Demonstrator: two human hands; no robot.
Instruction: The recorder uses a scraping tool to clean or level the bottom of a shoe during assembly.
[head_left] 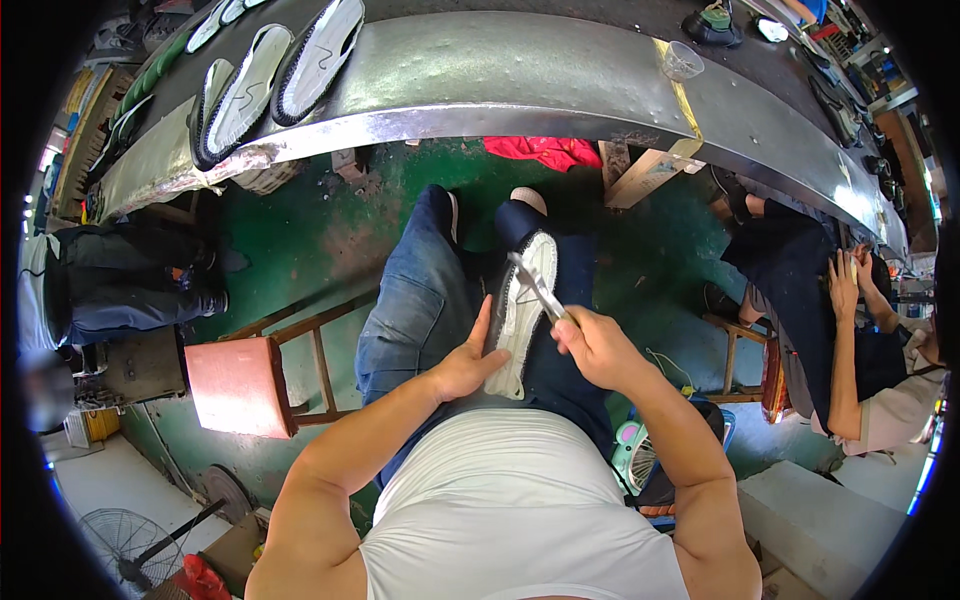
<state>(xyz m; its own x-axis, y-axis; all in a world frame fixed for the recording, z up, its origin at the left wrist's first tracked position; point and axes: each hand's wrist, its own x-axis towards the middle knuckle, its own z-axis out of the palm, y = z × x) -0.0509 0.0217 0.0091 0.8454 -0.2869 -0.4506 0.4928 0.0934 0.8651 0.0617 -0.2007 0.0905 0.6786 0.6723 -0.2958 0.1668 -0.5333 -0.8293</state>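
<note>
A shoe upper [512,370], its pale underside facing up and its rim dark and stitched, lies lengthwise on my lap. My left hand [470,362] grips its left side near the close end, thumb across the underside and fingers along the edge. My right hand [598,348] is closed round the short handle of a metal hammer [538,287]. The hammer slants up to the left, its head over the far half of the shoe. Whether the head touches the shoe, I cannot tell.
Ahead runs a metal-covered bench [480,70] bearing similar shoes [318,60] at left and a clear plastic cup [682,62]. A pink-topped stool [240,388] stands left, a fan [130,550] behind it. A co-worker [850,350] sits at right; another person [120,285] is at left.
</note>
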